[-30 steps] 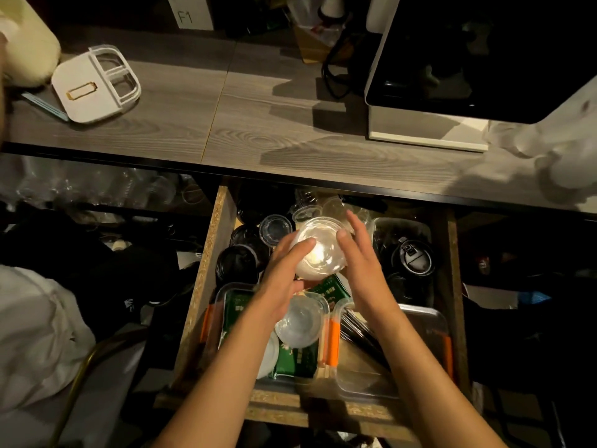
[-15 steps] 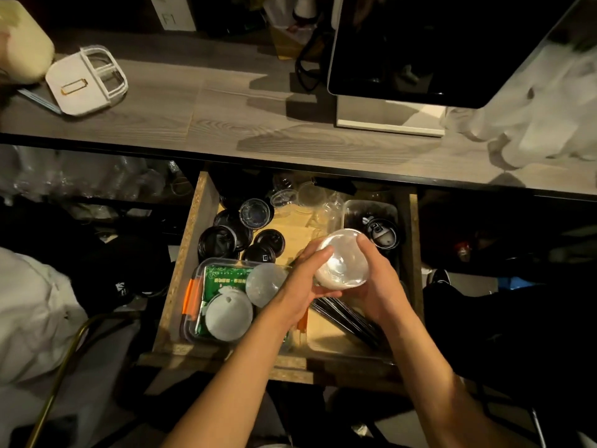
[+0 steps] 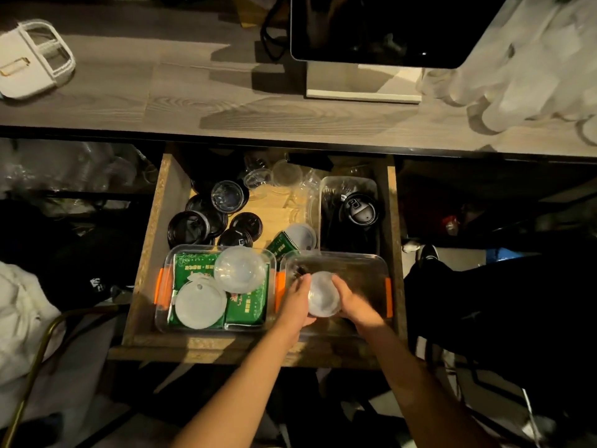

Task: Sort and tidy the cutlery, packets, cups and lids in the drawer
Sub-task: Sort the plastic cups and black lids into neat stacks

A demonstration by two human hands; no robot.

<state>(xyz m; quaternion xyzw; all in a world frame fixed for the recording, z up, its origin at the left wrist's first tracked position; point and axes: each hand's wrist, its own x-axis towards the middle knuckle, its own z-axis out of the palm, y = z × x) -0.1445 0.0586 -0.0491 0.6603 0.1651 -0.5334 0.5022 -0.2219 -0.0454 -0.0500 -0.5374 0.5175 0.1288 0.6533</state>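
Both hands have drawn back toward the near edge of the drawer since half a second ago, carrying the clear domed lid with them, so that it is now held low over the near right clear container instead of above the middle of the drawer. Left hand grips the lid from the left with curled fingers, and right hand grips it from the right, the lid lying between the two palms; motion blur hides how the fingertips sit. Just to the left, the near left clear container with orange clips holds green packets, and on them rest a flat white lid and another clear domed lid. Beyond it, on the drawer floor, lie several black lids, one with a small clear cup on top. A loose green packet and a small white lid lie near the middle. At the far right stands a dark tray with a black sip lid in it, and clear cups crowd the far end. Above the drawer, the wooden counter bears a white box lid at the far left and a screen on a stand.
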